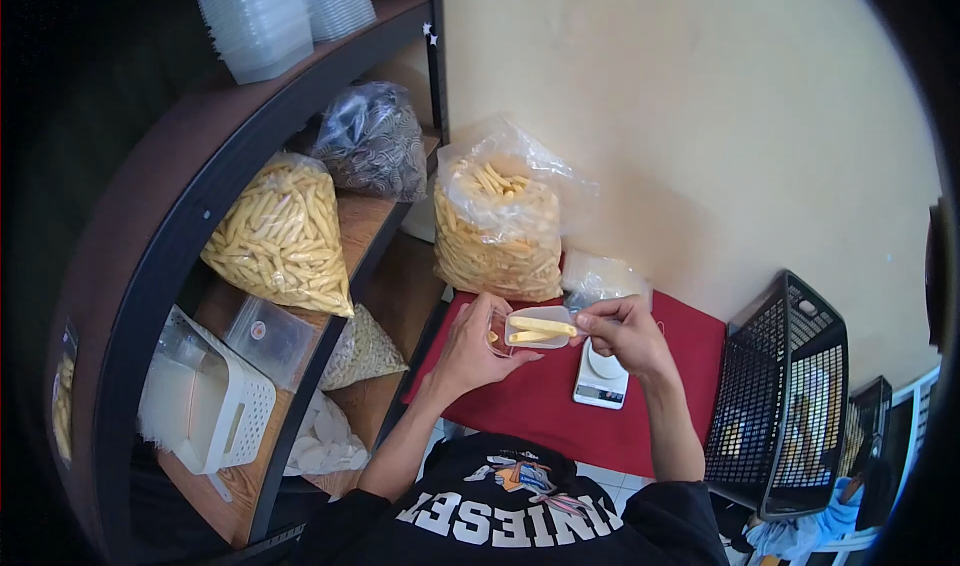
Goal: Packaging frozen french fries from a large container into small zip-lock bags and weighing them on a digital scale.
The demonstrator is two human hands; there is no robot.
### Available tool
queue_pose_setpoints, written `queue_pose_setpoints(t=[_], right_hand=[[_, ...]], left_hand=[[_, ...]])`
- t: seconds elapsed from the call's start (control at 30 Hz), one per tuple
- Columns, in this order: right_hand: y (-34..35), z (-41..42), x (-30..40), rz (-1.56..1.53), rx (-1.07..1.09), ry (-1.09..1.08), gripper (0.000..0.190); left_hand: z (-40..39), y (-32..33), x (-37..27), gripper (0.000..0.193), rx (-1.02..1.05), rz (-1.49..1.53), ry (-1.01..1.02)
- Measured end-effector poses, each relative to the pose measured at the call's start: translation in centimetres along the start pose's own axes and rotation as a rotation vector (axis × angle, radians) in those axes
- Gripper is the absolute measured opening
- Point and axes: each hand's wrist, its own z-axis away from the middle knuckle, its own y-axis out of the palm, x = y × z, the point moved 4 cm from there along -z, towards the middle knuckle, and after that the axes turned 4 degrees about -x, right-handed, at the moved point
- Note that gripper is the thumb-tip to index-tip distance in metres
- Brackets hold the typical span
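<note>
My left hand (469, 352) grips a small clear plastic bag or container (498, 332), with a yellow piece visible inside. In my right hand (626, 333) is the handle of a translucent plastic scoop (538, 313). Several pale yellow stick snacks (541, 327) lie in the scoop, whose front end is at the mouth of the clear bag or container. Below my right hand, a white digital kitchen scale (600, 395) rests on a red-covered table (517, 408). Behind my hands stands a large, open-topped clear plastic bag of stick snacks (499, 243).
Left is a wooden shelf unit (379, 221) with a tied bag of snacks (285, 236), a white basket (251, 416) and stacked plastic containers (259, 25). A packet of clear bags (604, 273) lies by the wall. Black plastic crates (754, 393) stand right.
</note>
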Motion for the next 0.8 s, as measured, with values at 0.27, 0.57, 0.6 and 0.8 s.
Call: queue_pose_setpoints(t=[0.27, 0.57, 0.6, 0.8], right_hand=[[2.4, 5.4, -1.5, 0.539, -0.206, -0.366, 0.015], [-0.1, 7.9, 3.8, 0.748, -0.182, -0.371, 0.014], [-0.3, 8.0, 3.9, 0.765, -0.189, -0.357, 0.014], [-2.8, 7.8, 5.1, 0.683, -0.070, -0.353, 0.012]], left_hand=[[2.0, 4.6, -5.0, 0.048, 0.099, -0.298, 0.205], [2.2, 7.5, -7.7, 0.078, 0.044, -0.153, 0.217], [2.2, 7.1, -7.7, 0.078, 0.039, -0.145, 0.215], [0.8, 4.4, -6.7, 0.122, 0.454, 0.292, -0.071]])
